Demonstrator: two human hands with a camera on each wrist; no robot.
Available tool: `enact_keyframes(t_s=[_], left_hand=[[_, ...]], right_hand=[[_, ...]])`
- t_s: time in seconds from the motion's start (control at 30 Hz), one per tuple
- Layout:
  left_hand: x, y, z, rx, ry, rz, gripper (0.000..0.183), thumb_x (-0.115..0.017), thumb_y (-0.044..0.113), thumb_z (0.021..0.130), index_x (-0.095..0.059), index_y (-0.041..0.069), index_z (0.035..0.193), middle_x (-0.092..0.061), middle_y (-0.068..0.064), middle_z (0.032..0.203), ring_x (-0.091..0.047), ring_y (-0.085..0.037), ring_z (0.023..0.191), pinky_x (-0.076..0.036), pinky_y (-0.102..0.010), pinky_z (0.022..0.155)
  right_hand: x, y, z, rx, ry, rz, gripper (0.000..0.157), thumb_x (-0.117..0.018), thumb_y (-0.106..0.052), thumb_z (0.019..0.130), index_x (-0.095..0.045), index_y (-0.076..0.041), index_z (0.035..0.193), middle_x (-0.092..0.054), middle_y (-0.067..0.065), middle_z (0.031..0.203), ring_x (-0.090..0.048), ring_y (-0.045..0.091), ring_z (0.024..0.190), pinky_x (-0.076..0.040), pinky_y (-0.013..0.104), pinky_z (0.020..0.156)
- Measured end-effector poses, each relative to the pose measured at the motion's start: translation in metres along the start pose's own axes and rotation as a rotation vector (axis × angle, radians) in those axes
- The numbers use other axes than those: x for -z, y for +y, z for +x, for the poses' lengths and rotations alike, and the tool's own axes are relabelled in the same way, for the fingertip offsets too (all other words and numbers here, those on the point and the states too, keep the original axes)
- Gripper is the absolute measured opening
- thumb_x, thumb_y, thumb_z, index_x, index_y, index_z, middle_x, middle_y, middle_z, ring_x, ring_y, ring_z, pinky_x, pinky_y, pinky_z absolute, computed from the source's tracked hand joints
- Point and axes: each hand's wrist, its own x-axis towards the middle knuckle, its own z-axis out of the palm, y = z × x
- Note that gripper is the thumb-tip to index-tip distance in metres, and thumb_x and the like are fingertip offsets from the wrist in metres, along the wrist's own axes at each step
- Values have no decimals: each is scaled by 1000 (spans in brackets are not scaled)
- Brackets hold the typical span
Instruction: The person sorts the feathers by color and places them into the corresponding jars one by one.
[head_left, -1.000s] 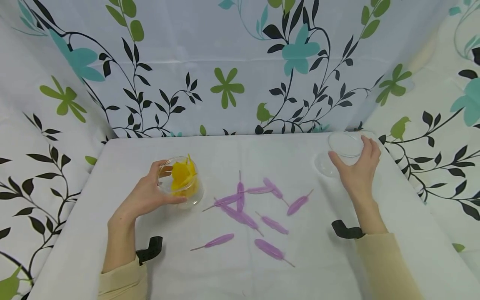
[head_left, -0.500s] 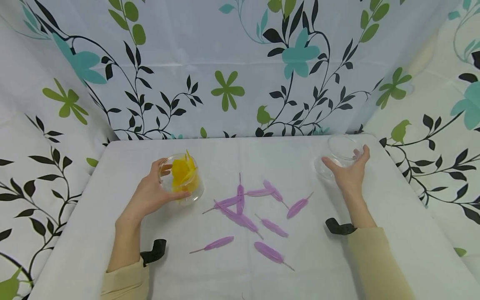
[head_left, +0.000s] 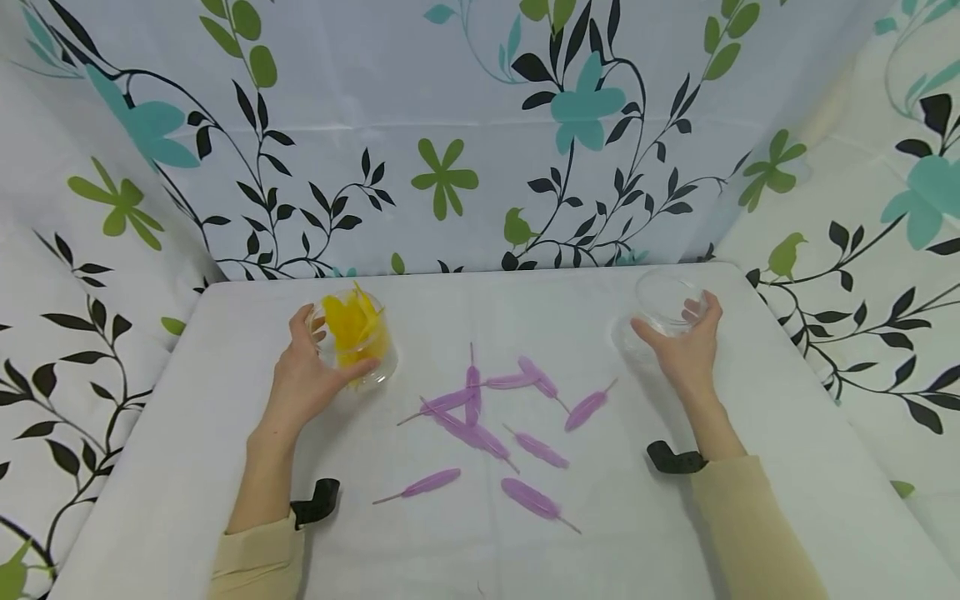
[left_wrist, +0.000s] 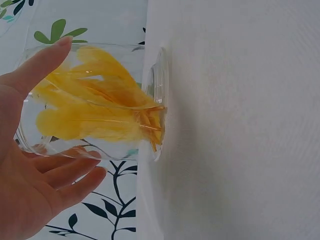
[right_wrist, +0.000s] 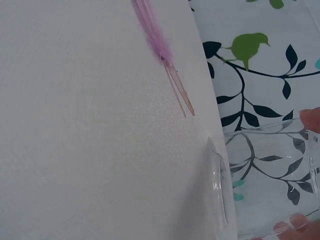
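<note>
In the head view my left hand [head_left: 303, 379] curves round a clear glass jar [head_left: 384, 358] at the back left of the table. Bright yellow feathers [left_wrist: 95, 95] stand inside it, quills gathered at its base. The left wrist view has the thumb on one side of the glass and the fingers along the other. At the back right my right hand [head_left: 686, 346] holds a second clear jar [head_left: 663, 304] between thumb and fingers. No contents show through this jar [right_wrist: 270, 175] in the right wrist view.
Several purple feathers [head_left: 528, 497] lie scattered across the middle of the white table [head_left: 435, 558], some of them overlapping. A patterned curtain [head_left: 337, 100] hangs behind the table and at both sides.
My left hand has moved the yellow-feather jar slightly toward the back edge. My right hand has come left and lower round its jar. The purple feathers lie as before.
</note>
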Motion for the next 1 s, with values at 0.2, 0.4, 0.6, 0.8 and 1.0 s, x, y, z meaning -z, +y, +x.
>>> enact_keyframes(t_s=[0.2,0.4,0.6,0.8,1.0], left_hand=[[0,0,0,-13,50,-6,123,-79,56,79,5,15,158,-24,-25,161,-37,-47,141,-33,-68,109],[-2,1,-1,-10,59,-17,122,-79,52,80,9,17,158,-13,-21,166,-36,-47,142,-33,-68,109],[-5,5,-2,6,55,-21,119,-78,47,83,9,18,159,-10,-19,166,-34,-46,143,-34,-68,108],[-5,9,-4,-16,75,4,119,-78,43,83,9,17,158,-4,-18,166,-25,-46,146,-31,-67,111],[2,21,-11,-129,190,42,117,-80,42,81,3,16,159,10,-10,167,-1,-36,154,-19,-65,117]], right_hand=[[2,-4,-11,23,-76,-16,110,-84,-39,79,-8,-20,156,-33,10,157,-34,27,144,-32,50,116],[7,-3,-20,62,-134,4,110,-85,-33,80,-7,-18,156,-33,13,157,-33,31,145,-33,54,115],[11,-1,-26,94,-164,-7,110,-86,-29,79,-8,-16,156,-36,13,156,-35,32,144,-34,57,113],[13,0,-26,132,-202,-16,110,-86,-29,79,-8,-14,155,-36,15,155,-36,34,144,-33,59,114],[16,2,-27,150,-261,-9,108,-86,-29,79,-9,-12,153,-36,17,155,-34,36,144,-31,63,113]])
